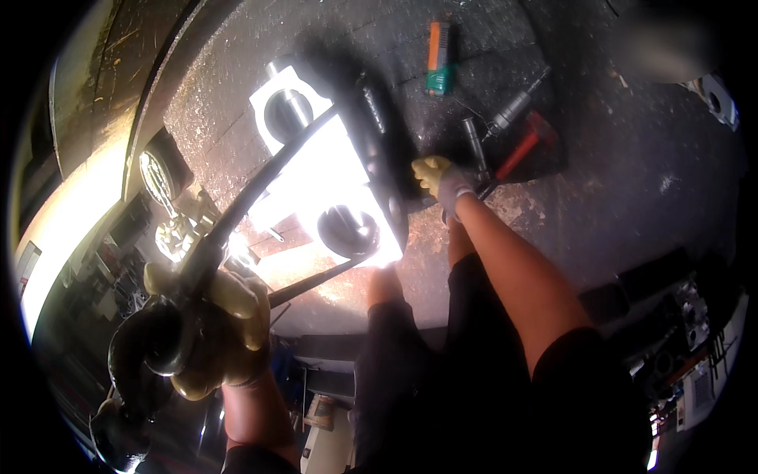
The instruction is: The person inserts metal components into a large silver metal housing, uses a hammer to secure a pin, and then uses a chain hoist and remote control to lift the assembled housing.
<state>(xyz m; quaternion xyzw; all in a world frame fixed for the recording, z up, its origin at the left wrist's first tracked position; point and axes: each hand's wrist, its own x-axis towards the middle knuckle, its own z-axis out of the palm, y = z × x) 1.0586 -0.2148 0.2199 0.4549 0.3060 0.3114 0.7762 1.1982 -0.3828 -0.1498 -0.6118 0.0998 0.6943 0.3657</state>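
The floor carries a brightly lit metal block, set nearer its left edge than its right. The block is the closest thing here to a container: its upper round opening has a shiny streak across it, while its lower round opening looks mostly dark, with a glint inside. An orange-and-green box lies toward the floor's far edge; its contents I can't see.

The person's left forearm rises from below, and the gloved left hand is clamped around a black strap beside a dark hook. The strap slants across the block.

The right arm reaches forward, its gloved right hand just beside the block's right side, fingers curled; whether they grip anything, I can't tell. Right of it lie a red tool, a short metal tube and a silver tool. A chain shows by the floor's left edge.
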